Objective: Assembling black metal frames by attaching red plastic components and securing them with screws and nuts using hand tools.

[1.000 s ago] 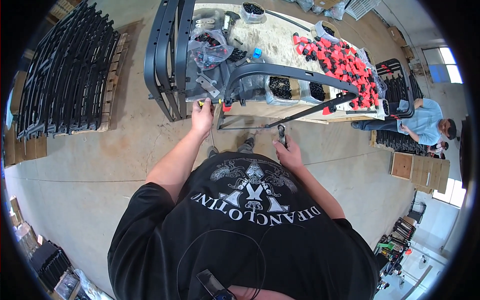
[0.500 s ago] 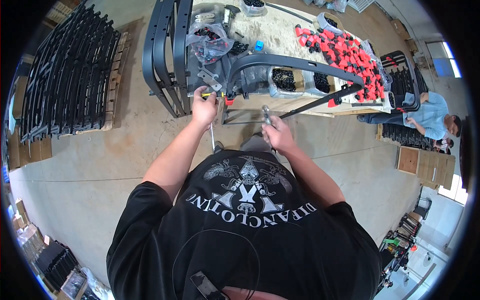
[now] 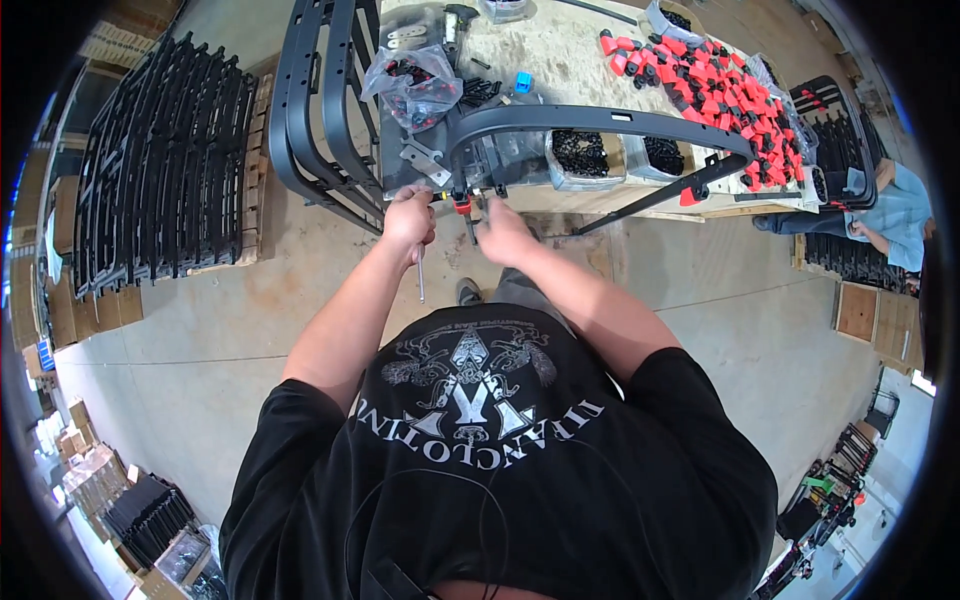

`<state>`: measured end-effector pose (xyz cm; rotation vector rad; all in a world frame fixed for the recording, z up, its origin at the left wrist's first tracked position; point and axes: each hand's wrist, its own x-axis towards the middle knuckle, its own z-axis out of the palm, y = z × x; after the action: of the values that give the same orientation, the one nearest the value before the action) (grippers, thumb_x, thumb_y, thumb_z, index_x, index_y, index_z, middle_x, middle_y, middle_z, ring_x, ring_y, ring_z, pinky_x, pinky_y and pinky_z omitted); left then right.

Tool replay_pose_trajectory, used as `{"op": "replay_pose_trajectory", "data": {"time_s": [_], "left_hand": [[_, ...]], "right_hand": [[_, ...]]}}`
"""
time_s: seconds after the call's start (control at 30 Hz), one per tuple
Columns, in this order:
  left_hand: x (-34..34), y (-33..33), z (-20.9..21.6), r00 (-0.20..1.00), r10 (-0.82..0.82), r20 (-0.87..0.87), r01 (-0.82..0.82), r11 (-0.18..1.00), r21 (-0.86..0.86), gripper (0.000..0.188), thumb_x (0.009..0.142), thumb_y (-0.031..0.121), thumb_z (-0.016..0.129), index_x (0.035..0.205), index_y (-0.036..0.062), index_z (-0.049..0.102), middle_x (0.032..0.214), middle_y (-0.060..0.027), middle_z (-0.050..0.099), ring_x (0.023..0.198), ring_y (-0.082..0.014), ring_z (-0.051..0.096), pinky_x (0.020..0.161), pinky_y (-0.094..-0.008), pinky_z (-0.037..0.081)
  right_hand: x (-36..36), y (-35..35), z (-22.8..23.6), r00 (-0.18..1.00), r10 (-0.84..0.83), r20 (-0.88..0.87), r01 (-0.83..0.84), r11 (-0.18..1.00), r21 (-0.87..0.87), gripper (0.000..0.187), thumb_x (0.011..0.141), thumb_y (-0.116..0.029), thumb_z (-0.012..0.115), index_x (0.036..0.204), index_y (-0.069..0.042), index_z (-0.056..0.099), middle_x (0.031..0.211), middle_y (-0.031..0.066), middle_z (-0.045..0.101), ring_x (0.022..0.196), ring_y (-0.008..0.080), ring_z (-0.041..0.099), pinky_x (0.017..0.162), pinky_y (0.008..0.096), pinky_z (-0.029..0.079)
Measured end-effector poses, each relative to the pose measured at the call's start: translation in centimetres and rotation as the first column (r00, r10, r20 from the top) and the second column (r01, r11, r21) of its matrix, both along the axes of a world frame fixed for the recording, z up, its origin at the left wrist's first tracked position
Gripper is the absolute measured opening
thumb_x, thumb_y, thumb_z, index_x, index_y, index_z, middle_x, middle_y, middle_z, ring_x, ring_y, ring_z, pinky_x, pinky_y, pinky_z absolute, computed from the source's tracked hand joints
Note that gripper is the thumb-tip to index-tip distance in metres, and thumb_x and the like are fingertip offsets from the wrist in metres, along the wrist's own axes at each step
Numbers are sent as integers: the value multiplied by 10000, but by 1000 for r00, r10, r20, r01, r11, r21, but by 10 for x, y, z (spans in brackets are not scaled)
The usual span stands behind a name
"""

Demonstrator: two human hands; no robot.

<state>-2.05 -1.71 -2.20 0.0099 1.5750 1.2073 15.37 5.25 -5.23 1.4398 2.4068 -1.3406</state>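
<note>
A black curved metal tube frame (image 3: 600,118) rests at the bench's front edge, with a red piece (image 3: 462,207) at its near left end. Beside that piece, my left hand (image 3: 408,220) is closed around a slim metal tool (image 3: 421,275), seemingly a wrench, whose shaft hangs below the fist. A small yellow-and-black part (image 3: 438,197) shows at its fingertips, partly hidden. My right hand (image 3: 505,235) has closed on a metal ratchet wrench, largely covered by the fingers, just right of the red piece. A flat metal bracket (image 3: 427,160) lies close by on the bench.
On the bench (image 3: 560,75) are a plastic bag of parts (image 3: 412,88), boxes of black hardware (image 3: 585,155) and a heap of red-and-black pieces (image 3: 715,110). More bent frames (image 3: 310,110) stand at left, near stacked black racks (image 3: 165,160). A person (image 3: 890,215) is at right.
My right hand has brought the ratchet wrench leftward and up to the frame's red piece. My left hand stays beside it. The whole view has shifted slightly.
</note>
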Motion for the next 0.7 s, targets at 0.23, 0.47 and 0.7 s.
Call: {"op": "replay_pose_trajectory", "data": {"time_s": [0.23,0.47,0.7], "left_hand": [[-2,7,7,999,-8,40,11,998,-64,12,1024,183,490,1016,175,495,619,56,350,451,-65,288,377,-242,209],[0,1,-6,997,-43,-62,42,999,-12,175,994,229,624,1079,109,529,630,19,449,418,-85,363,357,-266,251],[-2,9,-5,992,-53,-115,51,998,-21,243,967,238,697,1086,96,539,580,28,445,393,-74,351,347,-268,237]], "right_hand": [[-16,3,-8,999,43,30,-45,994,96,378,942,-157,566,1230,71,476,1155,330,625,1115,475,624,964,517,504],[-16,25,63,908,-419,-21,141,352,-925,280,933,-150,562,1118,60,545,1111,289,669,1038,434,683,871,521,559],[-31,15,54,995,-100,-3,73,749,-659,228,903,-99,567,1082,43,566,940,176,670,796,386,700,612,600,570]]}}
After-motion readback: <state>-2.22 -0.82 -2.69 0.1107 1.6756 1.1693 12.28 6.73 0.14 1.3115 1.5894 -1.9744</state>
